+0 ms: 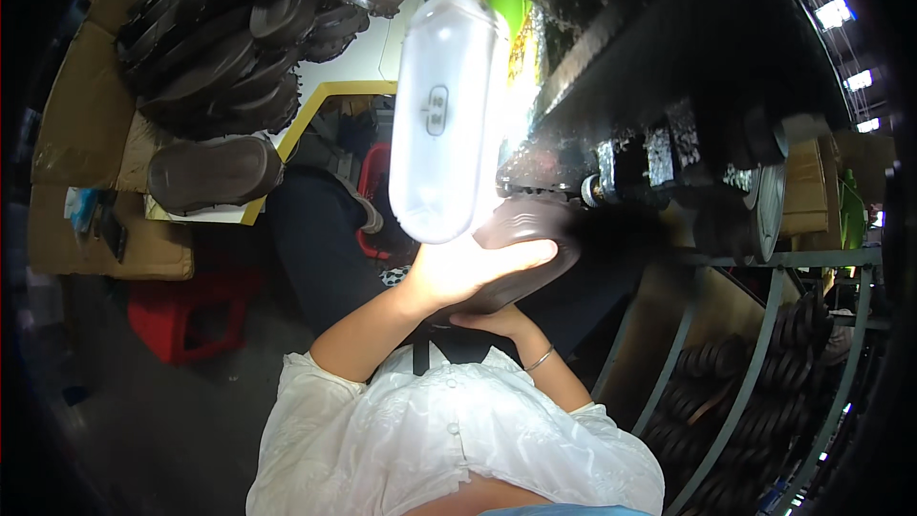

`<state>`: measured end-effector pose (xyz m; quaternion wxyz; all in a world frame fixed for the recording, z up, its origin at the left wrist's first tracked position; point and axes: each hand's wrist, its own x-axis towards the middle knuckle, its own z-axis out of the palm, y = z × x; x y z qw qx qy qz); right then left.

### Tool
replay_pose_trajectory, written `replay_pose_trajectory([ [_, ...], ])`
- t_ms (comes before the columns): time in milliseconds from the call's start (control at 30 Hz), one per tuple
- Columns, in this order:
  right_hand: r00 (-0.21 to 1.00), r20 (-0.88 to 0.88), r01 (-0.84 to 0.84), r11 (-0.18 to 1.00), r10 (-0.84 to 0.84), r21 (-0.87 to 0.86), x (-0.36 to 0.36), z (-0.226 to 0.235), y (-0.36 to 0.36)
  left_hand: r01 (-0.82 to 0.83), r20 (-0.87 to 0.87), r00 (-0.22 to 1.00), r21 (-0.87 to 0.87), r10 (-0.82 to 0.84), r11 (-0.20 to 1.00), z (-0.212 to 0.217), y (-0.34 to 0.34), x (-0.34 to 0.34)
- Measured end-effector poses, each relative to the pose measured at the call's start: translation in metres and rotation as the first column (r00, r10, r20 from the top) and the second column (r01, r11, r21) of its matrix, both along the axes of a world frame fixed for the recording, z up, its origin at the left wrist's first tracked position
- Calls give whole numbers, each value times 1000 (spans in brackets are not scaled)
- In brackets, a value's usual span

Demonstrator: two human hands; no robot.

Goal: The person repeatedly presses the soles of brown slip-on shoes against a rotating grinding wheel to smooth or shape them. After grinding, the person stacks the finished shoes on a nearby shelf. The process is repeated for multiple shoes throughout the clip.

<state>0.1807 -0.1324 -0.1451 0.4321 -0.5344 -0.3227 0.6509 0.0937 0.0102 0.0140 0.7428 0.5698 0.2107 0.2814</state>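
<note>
A dark brown shoe sole (pixel 530 275) is held in both hands above my lap, at the front of a dark machine (pixel 554 175). My left hand (pixel 463 270) lies over its near left side, thumb stretched across the surface, the other fingers out of sight. From below, my right hand (pixel 492 320) supports the lower edge, with its fingers partly hidden beneath. The far end of the sole is close to the machine; whether they touch I cannot tell. A bright white lamp (pixel 447 124) hangs in front and covers part of the sole and left hand.
A pile of brown soles (pixel 220 48) with ragged edges fills the far left, one single sole (pixel 215 175) lying nearer. Cardboard (pixel 86 124) borders them. A red stool (pixel 186 315) stands at left. On the right, a metal rack (pixel 740 382) holds many soles.
</note>
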Motion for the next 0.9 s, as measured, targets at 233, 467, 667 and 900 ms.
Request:
replay_pose_trajectory([
  [233, 986, 155, 42, 985, -68, 170, -13, 18, -9, -95, 7, 995, 197, 96, 976, -10, 7, -3],
  [467, 952, 302, -79, 994, 54, 71, 48, 38, -53, -124, 75, 990, 56, 120, 991, -40, 0, -24],
  [667, 808, 311, 371, 842, -500, 391, 167, 60, -93, -80, 107, 991, -13, 80, 997, -44, -10, -23],
  [900, 532, -301, 767, 300, -791, 567, 164, 123, -15, -126, 105, 986, -31, 129, 992, -47, -13, -26],
])
